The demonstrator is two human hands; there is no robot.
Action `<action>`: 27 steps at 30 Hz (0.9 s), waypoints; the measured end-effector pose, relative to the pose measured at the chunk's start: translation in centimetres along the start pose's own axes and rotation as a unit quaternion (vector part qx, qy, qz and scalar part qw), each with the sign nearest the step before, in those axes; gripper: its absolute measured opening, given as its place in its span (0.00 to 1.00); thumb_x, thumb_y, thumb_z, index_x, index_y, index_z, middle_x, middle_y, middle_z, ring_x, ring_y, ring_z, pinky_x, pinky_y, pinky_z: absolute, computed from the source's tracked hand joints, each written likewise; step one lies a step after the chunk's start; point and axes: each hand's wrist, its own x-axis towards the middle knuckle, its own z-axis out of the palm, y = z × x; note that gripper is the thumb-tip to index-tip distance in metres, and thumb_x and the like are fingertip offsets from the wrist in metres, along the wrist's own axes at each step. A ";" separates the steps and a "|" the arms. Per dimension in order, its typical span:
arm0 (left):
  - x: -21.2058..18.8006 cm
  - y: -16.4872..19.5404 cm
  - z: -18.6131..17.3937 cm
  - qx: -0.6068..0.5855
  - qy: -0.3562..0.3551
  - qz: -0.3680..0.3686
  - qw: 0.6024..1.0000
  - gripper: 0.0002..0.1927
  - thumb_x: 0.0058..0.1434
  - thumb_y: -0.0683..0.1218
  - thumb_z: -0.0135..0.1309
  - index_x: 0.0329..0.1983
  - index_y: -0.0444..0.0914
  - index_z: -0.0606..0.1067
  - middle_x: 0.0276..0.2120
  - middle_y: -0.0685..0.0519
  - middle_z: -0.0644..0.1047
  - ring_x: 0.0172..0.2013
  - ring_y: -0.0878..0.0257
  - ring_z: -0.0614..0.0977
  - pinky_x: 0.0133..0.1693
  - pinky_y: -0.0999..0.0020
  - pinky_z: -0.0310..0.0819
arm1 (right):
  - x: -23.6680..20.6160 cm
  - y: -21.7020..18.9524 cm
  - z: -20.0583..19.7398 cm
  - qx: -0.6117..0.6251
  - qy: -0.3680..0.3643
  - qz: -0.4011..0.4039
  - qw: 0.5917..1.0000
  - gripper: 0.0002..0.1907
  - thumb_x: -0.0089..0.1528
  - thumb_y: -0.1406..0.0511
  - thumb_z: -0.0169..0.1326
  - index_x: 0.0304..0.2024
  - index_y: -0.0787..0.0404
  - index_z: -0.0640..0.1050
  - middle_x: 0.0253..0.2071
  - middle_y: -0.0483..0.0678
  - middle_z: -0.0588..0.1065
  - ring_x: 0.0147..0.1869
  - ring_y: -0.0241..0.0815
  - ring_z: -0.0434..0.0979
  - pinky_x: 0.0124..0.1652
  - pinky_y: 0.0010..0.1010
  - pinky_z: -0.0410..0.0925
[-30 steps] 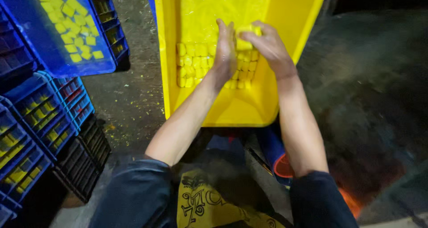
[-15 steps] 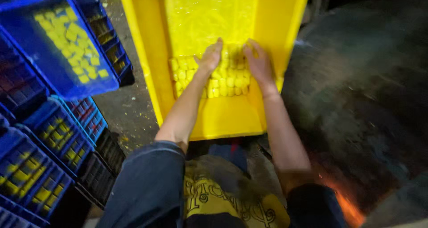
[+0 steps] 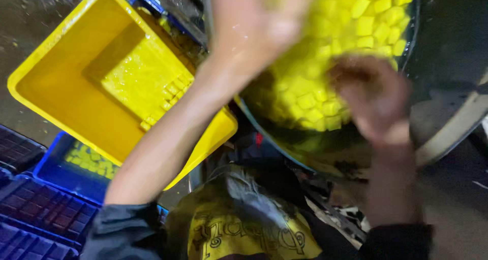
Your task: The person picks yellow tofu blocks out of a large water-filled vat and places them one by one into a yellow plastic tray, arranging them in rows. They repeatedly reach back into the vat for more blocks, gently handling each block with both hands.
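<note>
My left hand (image 3: 254,26) is raised at the top centre, blurred by motion, over the near edge of a big dark round pan (image 3: 284,138). The pan is filled with a heap of yellow cubes (image 3: 351,31). My right hand (image 3: 376,97) hovers over those cubes, also blurred, its fingers curled downward. Whether either hand holds cubes cannot be told. A yellow plastic tub (image 3: 56,87) lies tilted at the left, with only a few yellow cubes (image 3: 165,100) stuck along a ridge on its floor.
Blue slatted crates (image 3: 40,214) are stacked at the lower left. One blue crate (image 3: 61,176) under the tub holds yellow cubes (image 3: 89,161). A yellow printed apron (image 3: 244,234) covers my lap. Dark wet ground lies at the right.
Both hands have left the yellow tub, where they were gathering cubes, and now move over the round pan. The view has swung right, and the tub now holds only a few cubes.
</note>
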 end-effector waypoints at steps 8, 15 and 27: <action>-3.3 -7.6 16.8 0.395 -0.628 -0.046 0.669 0.11 0.66 0.44 0.49 0.42 0.44 0.83 0.43 0.47 0.82 0.43 0.49 0.84 0.42 0.55 0.79 | 2.9 25.0 0.4 -0.269 -0.034 -0.055 0.961 0.25 0.59 0.63 0.64 0.58 0.63 0.78 0.49 0.63 0.77 0.54 0.64 0.73 0.54 0.46 0.67; -9.6 -15.4 14.4 0.472 -0.620 -0.150 0.608 0.10 0.60 0.43 0.59 0.45 0.39 0.82 0.49 0.45 0.80 0.49 0.48 0.83 0.43 0.56 0.81 | 5.0 28.1 3.3 -0.304 -0.083 -0.110 0.943 0.20 0.54 0.61 0.64 0.50 0.56 0.81 0.42 0.53 0.81 0.55 0.56 0.77 0.50 0.51 0.66; -3.8 -17.2 20.0 0.261 -0.223 -0.121 0.931 0.17 0.38 0.44 0.70 0.33 0.39 0.82 0.31 0.39 0.80 0.44 0.37 0.76 0.49 0.51 0.71 | 22.3 29.4 -2.3 -0.199 0.005 -0.105 0.974 0.14 0.55 0.61 0.69 0.40 0.60 0.82 0.40 0.58 0.79 0.43 0.59 0.80 0.43 0.44 0.72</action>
